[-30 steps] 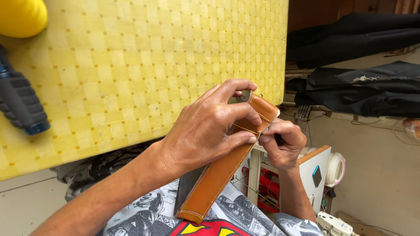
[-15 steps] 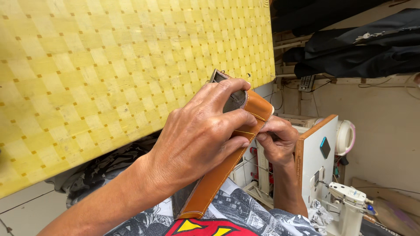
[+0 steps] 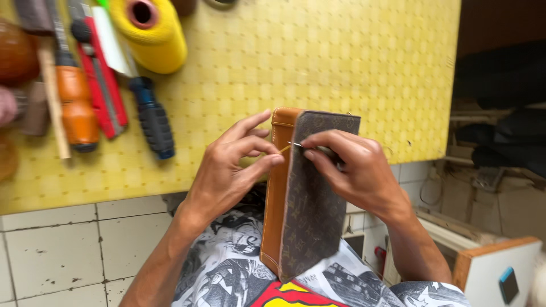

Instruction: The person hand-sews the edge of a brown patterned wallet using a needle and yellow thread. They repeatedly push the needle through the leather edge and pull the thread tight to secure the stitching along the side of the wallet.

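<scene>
Close to the person's body, a brown patterned leather case (image 3: 304, 216) with a tan edge is standing on end over the printed shirt (image 3: 239, 267), its top reaching the near edge of the yellow tabletop (image 3: 318, 62). The right hand (image 3: 355, 170) is wrapping around the case's upper part, fingers closed, and is pinching a thin needle (image 3: 294, 144) at the tan seam. The left hand (image 3: 230, 170) is half closed beside the tan edge, thumb and finger pinching a short yellow thread (image 3: 284, 149). Farther, toward the far left corner of the tabletop, are lying a blue-handled tool (image 3: 152, 118), a red tool (image 3: 102, 79), an orange-handled tool (image 3: 77, 111) and a yellow thread spool (image 3: 151, 31).
</scene>
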